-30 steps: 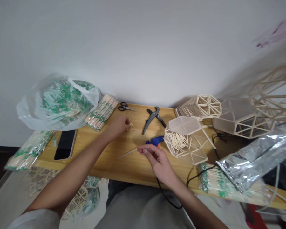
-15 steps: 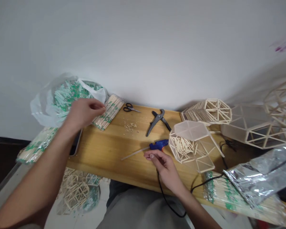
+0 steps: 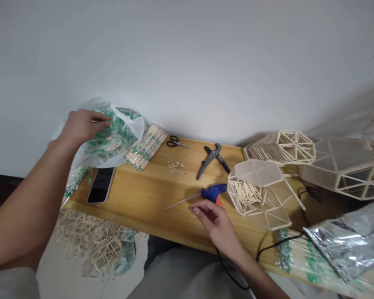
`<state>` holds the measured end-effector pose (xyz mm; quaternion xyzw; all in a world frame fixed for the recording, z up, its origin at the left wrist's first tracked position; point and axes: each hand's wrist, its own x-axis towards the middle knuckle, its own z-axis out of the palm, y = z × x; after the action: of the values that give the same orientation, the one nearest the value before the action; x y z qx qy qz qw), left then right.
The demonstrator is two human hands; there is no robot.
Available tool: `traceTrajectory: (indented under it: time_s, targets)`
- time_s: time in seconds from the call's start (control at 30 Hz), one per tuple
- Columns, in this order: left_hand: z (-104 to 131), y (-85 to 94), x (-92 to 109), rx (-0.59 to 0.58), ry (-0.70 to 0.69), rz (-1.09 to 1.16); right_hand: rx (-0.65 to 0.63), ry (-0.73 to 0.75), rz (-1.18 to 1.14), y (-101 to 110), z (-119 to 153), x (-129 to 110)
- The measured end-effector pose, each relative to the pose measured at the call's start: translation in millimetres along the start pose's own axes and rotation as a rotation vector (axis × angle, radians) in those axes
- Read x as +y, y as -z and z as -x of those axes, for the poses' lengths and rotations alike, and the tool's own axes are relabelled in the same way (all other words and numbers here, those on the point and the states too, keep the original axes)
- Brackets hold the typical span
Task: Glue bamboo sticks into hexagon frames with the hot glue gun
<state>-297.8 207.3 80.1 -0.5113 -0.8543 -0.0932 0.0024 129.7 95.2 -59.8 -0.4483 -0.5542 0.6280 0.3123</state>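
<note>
My left hand hovers over the white plastic bag, its thumb and fingertips nearly together; anything between them is too small to make out. Inside the bag lie many green-printed clear wrappers. My right hand is above the table's front part, thumb and forefinger pinched, and I cannot make out what they hold. Just behind it rests a blue glue gun with a pale glue stick jutting out to the left. An open hexagonal stick box containing short cut sticks stands to its right.
Cutting pliers, small scissors and wood crumbs lie mid-table. A phone and a pack of wrapped sticks are at left. Stick frames, silver foil and a black cable occupy the right.
My left hand has moved left and up, from beside the stick pack to over the bag, uncovering the phone. My right hand stays nearly in place. The view has shifted slightly left.
</note>
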Motion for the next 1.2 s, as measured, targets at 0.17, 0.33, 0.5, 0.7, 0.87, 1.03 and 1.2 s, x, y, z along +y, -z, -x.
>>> traceTrajectory:
  time_s: [0.17,0.33,0.5,0.7,0.87,1.03,1.2]
  targets:
    - [3,2.6,1,0.044,0.023,-0.015,0.002,0.007,0.002,0,2,1]
    - [2,1.5,4,0.028,0.062,-0.134,-0.030,0.036,0.037,-1,1,-3]
    - [22,9.4,17,0.101,0.023,-0.287,-0.056,0.185,0.226,-4,-19,-12]
    - [106,-47.0,53,-0.072,-0.217,0.074,-0.041,0.244,0.563,-21,-85,-23]
    - [141,-137.1,78,-0.329,-0.375,0.319,0.008,0.164,0.639,-43,-142,-24]
    - [118,-164.3,90,-0.346,-0.428,0.393,-0.040,0.140,0.562,-48,-161,-22]
    - [103,-167.6,94,-0.359,-0.481,0.413,0.040,0.168,0.454,-33,-146,-18]
